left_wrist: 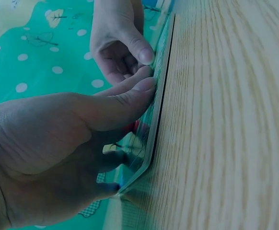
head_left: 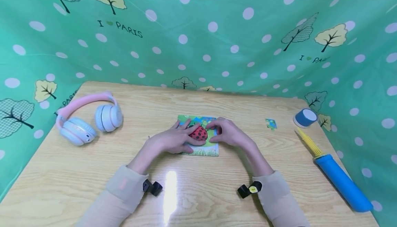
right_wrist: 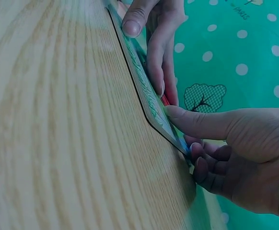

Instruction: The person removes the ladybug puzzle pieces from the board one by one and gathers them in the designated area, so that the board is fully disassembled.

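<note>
A flat jigsaw puzzle (head_left: 201, 153) with a red, black-spotted ladybug on a green and blue scene lies on the wooden table. My left hand (head_left: 175, 139) rests across its left half, fingers spread over the ladybug. In the left wrist view, that thumb and finger meet the board near its front edge. My right hand (head_left: 228, 132) is at the board's right side with bent fingers, thumb (right_wrist: 185, 120) touching the surface. Whether it pinches a piece is hidden. Apart to the right lies a loose blue-green puzzle piece (head_left: 271, 123).
Pink and pale-blue headphones (head_left: 93, 120) lie at the table's left. Along the right side are a dark-blue and white round container (head_left: 305, 117) and a blue hand pump (head_left: 339, 178) with a yellow nozzle. A green dotted cloth (head_left: 198, 41) hangs behind the table (head_left: 201, 199).
</note>
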A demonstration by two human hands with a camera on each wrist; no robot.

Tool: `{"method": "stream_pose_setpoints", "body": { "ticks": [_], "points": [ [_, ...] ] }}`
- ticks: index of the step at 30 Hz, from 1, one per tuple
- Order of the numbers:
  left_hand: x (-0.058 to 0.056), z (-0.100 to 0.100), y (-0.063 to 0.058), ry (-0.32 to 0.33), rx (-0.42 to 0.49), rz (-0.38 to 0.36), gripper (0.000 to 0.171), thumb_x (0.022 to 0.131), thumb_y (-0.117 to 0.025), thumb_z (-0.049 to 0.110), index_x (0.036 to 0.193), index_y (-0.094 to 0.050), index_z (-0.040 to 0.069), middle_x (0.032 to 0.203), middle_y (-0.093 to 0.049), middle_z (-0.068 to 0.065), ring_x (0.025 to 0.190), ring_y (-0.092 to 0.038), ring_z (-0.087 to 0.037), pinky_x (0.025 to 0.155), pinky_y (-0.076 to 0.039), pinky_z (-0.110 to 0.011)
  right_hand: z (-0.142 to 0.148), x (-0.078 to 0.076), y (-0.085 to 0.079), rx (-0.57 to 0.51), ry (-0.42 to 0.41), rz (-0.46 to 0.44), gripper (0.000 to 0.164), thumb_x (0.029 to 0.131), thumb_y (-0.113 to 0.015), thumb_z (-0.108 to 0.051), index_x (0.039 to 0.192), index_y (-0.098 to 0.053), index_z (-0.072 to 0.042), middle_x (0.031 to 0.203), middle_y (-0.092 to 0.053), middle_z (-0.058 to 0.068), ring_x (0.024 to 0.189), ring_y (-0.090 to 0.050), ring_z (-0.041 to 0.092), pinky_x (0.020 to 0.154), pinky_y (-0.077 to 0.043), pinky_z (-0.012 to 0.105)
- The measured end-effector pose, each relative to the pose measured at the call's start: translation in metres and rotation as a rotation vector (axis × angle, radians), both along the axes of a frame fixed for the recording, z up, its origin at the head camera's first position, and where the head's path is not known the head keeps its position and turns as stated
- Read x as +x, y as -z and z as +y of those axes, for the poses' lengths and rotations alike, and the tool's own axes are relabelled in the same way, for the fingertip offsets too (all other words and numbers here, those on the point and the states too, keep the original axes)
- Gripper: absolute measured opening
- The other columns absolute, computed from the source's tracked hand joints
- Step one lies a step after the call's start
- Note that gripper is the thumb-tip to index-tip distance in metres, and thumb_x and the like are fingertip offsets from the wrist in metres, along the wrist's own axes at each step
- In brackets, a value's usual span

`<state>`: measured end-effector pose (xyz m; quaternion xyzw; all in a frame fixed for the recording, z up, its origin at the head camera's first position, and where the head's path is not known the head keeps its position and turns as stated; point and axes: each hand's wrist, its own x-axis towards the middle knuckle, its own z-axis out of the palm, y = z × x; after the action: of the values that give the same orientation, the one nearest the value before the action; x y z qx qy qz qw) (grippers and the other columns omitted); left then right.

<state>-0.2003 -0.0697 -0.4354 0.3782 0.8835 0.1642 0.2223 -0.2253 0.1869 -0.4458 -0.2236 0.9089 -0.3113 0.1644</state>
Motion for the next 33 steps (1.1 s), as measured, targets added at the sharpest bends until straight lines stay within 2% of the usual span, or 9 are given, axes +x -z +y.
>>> {"method": "stream_pose_setpoints", "body": {
  "ticks": [10,16,23,33],
  "points": [
    [-0.0010,0.0028,-0.0048,0.001,0.003,0.004,0.048,0.101,-0.064,0.033,0.147,-0.054,0.039,0.174,-0.008,-0.011,0.159,0.004,-0.047,0.126,-0.001,-0.071,0.0016,-0.0018,-0.0014,0.001,0.010,0.009,0.043,0.085,-0.085,-0.017,0.126,-0.072,-0.014,0.106,-0.065,0.006,0.087,-0.054,0.015,0.074,-0.048,0.026],
    [0.0005,0.0028,-0.0010,0.004,0.012,0.013,0.048,0.101,-0.065,0.032,0.147,-0.055,0.038,0.174,-0.009,-0.012,0.159,0.004,-0.049,0.125,-0.002,-0.073,0.0020,-0.0006,0.0016,-0.012,0.010,0.003,0.042,0.085,-0.085,-0.017,0.125,-0.073,-0.015,0.102,-0.064,0.005,0.086,-0.054,0.015,0.074,-0.048,0.026],
    [0.0072,-0.0001,0.0031,0.002,0.009,0.000,0.047,0.100,-0.065,0.032,0.147,-0.056,0.037,0.174,-0.010,-0.014,0.158,0.003,-0.051,0.124,-0.002,-0.075,-0.0023,0.0049,0.0044,-0.018,0.012,-0.022,0.041,0.085,-0.085,-0.017,0.124,-0.073,-0.015,0.098,-0.062,0.005,0.083,-0.054,0.014,0.072,-0.047,0.025],
    [0.0016,0.0007,-0.0003,0.009,0.009,0.022,0.049,0.099,-0.066,0.035,0.147,-0.055,0.038,0.174,-0.012,-0.015,0.158,0.001,-0.052,0.123,-0.005,-0.076,-0.0019,0.0020,0.0002,-0.011,0.031,0.010,0.040,0.085,-0.085,-0.015,0.122,-0.072,-0.017,0.102,-0.058,0.006,0.087,-0.053,0.015,0.074,-0.048,0.025]
  ]
}}
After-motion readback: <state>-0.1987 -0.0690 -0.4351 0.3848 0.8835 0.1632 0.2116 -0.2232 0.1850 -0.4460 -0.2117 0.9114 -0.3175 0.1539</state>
